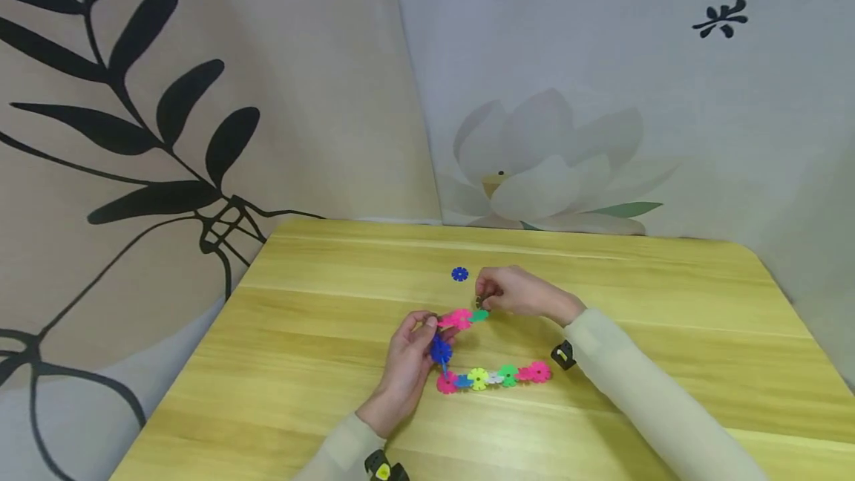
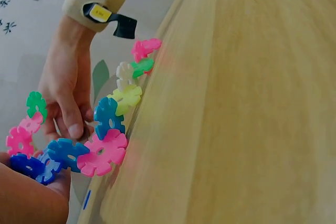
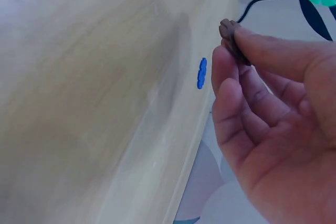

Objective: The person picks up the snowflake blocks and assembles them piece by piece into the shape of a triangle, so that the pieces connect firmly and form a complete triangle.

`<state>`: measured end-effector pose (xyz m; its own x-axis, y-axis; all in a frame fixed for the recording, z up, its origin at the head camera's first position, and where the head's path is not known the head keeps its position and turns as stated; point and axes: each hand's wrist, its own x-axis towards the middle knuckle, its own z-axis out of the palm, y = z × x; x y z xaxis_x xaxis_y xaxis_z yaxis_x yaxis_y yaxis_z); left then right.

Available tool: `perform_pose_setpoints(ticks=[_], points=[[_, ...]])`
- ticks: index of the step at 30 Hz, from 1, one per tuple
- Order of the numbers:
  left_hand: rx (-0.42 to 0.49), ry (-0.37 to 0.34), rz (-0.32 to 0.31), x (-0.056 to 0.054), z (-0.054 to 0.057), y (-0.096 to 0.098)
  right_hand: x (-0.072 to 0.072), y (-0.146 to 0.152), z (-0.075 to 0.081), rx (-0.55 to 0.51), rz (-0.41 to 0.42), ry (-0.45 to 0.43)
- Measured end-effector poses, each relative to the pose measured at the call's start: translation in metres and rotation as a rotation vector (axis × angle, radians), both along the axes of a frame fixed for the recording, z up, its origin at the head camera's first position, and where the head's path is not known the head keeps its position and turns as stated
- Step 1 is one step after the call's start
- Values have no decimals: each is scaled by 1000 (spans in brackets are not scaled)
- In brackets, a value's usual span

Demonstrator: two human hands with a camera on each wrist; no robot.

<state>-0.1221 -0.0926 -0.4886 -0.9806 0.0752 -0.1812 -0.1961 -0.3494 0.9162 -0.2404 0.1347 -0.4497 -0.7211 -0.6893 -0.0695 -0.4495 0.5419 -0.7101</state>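
Observation:
My left hand [image 1: 402, 362] holds a chain of coloured plastic snowflake discs by its dark blue discs [image 1: 441, 351]. Its upper branch has pink discs [image 1: 459, 318] and ends in a green disc [image 1: 479, 315]. The lower branch runs right through a pink disc [image 2: 103, 153], blue, a yellow disc [image 1: 477, 378], white and green to pink discs [image 1: 537, 372]. My right hand [image 1: 517, 292] pinches a brown snowflake disc [image 3: 231, 40] between thumb and fingers, close by the green end. In the head view this brown disc is mostly hidden by the fingers.
A loose blue snowflake disc [image 1: 459, 274] lies on the wooden table [image 1: 320, 280] behind the hands. Behind the table's far edge hangs a printed backdrop [image 1: 334, 95] with leaves and a lotus. Each wrist wears a dark strap.

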Motion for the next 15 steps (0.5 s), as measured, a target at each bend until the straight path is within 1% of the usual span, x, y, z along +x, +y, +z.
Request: perform_pose_setpoints(ticks=[4, 10, 15], points=[[15, 1, 5, 0, 1, 0, 9, 9, 2, -49, -29, -3], [8, 0, -4, 0, 2, 1, 23, 21, 5, -126, -87, 44], [7, 3, -15, -1, 1, 2, 33, 30, 7, -154, -149, 60]])
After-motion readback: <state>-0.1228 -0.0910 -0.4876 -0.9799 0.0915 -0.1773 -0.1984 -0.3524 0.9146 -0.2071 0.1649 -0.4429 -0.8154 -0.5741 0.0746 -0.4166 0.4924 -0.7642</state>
